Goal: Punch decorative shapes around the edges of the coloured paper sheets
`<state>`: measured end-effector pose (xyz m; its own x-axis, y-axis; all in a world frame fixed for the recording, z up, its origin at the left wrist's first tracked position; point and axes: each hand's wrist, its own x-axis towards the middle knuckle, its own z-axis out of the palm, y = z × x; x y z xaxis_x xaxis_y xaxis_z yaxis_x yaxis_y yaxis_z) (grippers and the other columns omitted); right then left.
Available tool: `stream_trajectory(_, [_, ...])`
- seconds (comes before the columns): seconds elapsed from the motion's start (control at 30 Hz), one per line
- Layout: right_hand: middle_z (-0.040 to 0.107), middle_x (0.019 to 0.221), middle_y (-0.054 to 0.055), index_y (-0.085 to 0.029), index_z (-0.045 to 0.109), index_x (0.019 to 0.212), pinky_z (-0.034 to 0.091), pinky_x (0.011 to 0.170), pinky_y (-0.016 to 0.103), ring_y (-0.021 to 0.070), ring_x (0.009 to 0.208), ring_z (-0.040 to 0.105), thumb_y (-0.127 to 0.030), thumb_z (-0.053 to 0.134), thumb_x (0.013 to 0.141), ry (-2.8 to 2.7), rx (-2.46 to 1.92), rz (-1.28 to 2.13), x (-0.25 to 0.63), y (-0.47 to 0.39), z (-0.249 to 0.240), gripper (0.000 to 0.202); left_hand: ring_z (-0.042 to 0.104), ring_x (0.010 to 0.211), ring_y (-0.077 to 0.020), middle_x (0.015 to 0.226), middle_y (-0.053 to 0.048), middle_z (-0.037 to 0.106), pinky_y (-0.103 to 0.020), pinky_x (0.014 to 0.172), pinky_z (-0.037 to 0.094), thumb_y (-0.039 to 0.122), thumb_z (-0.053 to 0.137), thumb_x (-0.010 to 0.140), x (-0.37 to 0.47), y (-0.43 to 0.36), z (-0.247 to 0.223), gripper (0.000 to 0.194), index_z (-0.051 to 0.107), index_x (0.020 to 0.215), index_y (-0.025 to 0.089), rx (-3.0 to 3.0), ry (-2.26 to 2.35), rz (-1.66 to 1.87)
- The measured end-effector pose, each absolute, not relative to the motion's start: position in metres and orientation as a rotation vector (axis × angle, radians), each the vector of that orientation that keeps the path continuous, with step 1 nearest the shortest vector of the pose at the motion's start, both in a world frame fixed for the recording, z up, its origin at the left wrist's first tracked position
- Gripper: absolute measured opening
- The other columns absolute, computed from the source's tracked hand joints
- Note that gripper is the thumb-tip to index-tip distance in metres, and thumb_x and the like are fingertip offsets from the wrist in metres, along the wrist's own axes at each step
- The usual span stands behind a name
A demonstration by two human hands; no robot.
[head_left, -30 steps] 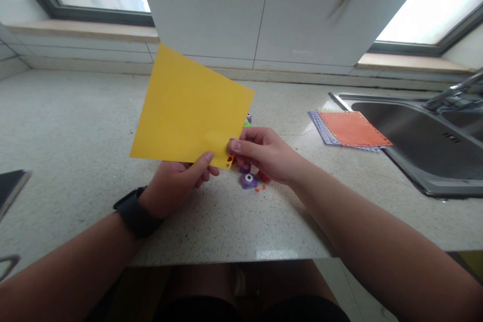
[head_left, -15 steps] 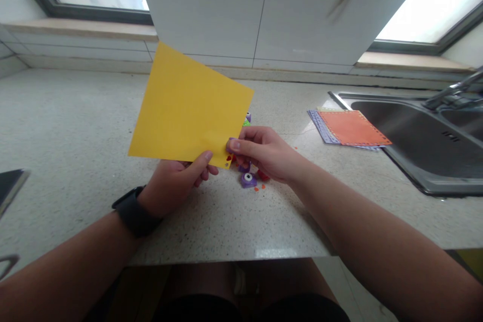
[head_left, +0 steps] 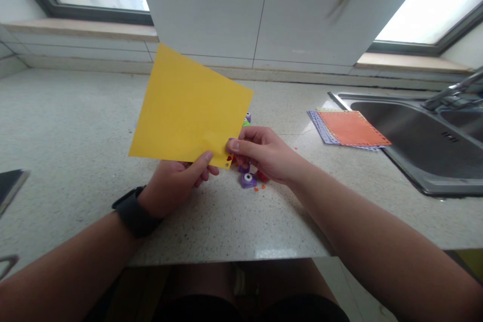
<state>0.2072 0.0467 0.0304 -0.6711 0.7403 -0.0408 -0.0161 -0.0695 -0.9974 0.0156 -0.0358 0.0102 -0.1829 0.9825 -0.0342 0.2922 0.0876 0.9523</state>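
My left hand pinches the lower edge of a yellow sheet of paper, thumb on top and fingers beneath. My right hand grips a small purple craft punch at the sheet's right edge, near its lower right corner. Cut-outs show at that corner, with red seen through one of them. Just below my right hand, a purple and white punch lies on the counter beside a red piece. More punches are partly hidden behind the paper and my hand.
Orange and lilac sheets with punched borders lie stacked at the right, overlapping the rim of a steel sink. Small orange paper bits are scattered on the speckled counter. A dark flat object sits at the left edge.
Hardly anything differs. Both hands, the yellow paper and the punch keep nearly the same place.
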Motion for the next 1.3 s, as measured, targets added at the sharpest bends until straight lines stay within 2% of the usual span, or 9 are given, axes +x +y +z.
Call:
stream_trajectory(0.5, [0.055,0.066,-0.002,-0.019,0.053,0.074,0.035,0.048,0.024,0.0099,0.055,0.047,-0.038,0.070,0.085,-1.716,-0.753,1.745,0.206,0.045,0.035,0.028,0.053,0.050,-0.0154,0.058,-0.001,0.066,-0.027,0.049,0.046,0.050,0.061,0.088,0.014,-0.037,0.009,0.039,0.073,0.066,0.020,1.360,1.621,1.093])
stream_trajectory(0.7, [0.055,0.061,-0.002,-0.019,0.054,0.073,0.033,0.047,0.024,0.0097,0.053,0.047,-0.043,0.069,0.088,-1.745,-0.793,1.715,0.207,0.044,0.037,0.032,0.051,0.049,-0.0146,0.059,-0.001,0.066,-0.026,0.048,0.044,0.049,0.063,0.088,0.013,-0.037,0.008,0.038,0.071,0.065,0.021,1.307,1.576,1.139])
stream_trajectory(0.83, [0.057,0.064,-0.002,-0.018,0.058,0.076,0.039,0.050,0.025,0.0103,0.054,0.050,-0.048,0.069,0.087,-1.706,-0.800,1.731,0.208,0.046,0.037,0.033,0.052,0.049,-0.0153,0.059,-0.001,0.067,-0.028,0.050,0.045,0.049,0.064,0.088,0.013,-0.036,0.009,0.038,0.069,0.062,0.021,1.281,1.558,1.170])
stream_trajectory(1.03, [0.061,0.073,0.000,-0.018,0.063,0.083,0.045,0.054,0.026,0.0115,0.059,0.055,-0.043,0.070,0.086,-1.590,-0.812,1.745,0.214,0.055,0.036,0.026,0.051,0.047,-0.0147,0.055,0.000,0.062,-0.028,0.048,0.043,0.045,0.065,0.087,0.017,-0.036,0.013,0.037,0.061,0.058,0.022,1.222,1.553,1.202])
stream_trajectory(1.13, [0.062,0.075,0.001,-0.017,0.065,0.084,0.045,0.055,0.026,0.0107,0.059,0.054,-0.040,0.071,0.084,-1.478,-0.824,1.725,0.217,0.059,0.038,0.024,0.051,0.049,-0.0147,0.049,0.002,0.054,-0.029,0.053,0.044,0.041,0.060,0.089,0.017,-0.034,0.013,0.041,0.055,0.052,0.023,1.295,1.576,1.206])
stream_trajectory(1.3, [0.055,0.065,-0.002,-0.017,0.063,0.075,0.041,0.053,0.025,0.0103,0.057,0.053,-0.038,0.071,0.085,-1.379,-0.798,1.691,0.222,0.066,0.039,0.025,0.058,0.064,-0.0176,0.055,0.000,0.058,-0.031,0.069,0.045,0.043,0.055,0.091,0.012,-0.030,0.008,0.050,0.053,0.046,0.023,1.384,1.648,1.157])
